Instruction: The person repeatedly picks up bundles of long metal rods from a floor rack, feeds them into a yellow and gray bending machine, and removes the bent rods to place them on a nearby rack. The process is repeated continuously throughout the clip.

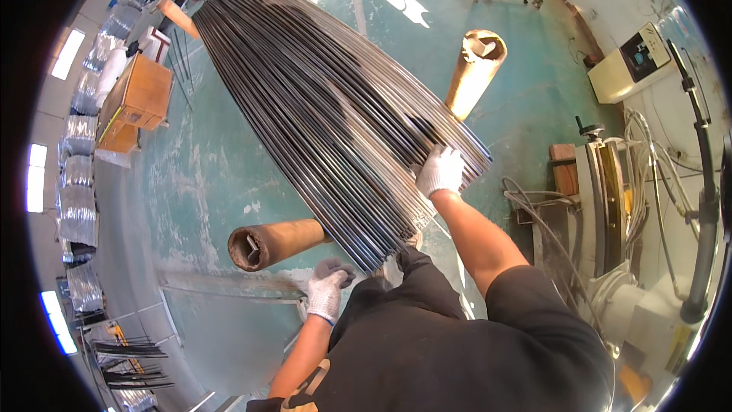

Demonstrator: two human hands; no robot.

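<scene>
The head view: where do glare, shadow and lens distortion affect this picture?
In the head view, glare whitens part of the floor at the top; in the same head view, dark shadow lies on the rods just beyond the right hand; the head view also bends toward its black rim.

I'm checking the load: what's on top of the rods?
The gloved right hand lies over the rods near their closer ends. The rod surfaces directly beneath its palm are covered.

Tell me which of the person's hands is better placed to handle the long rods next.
Probably the right: the right hand appears to touch the long rods near their closer ends, while the left hand is beside them, seemingly holding none.
</scene>
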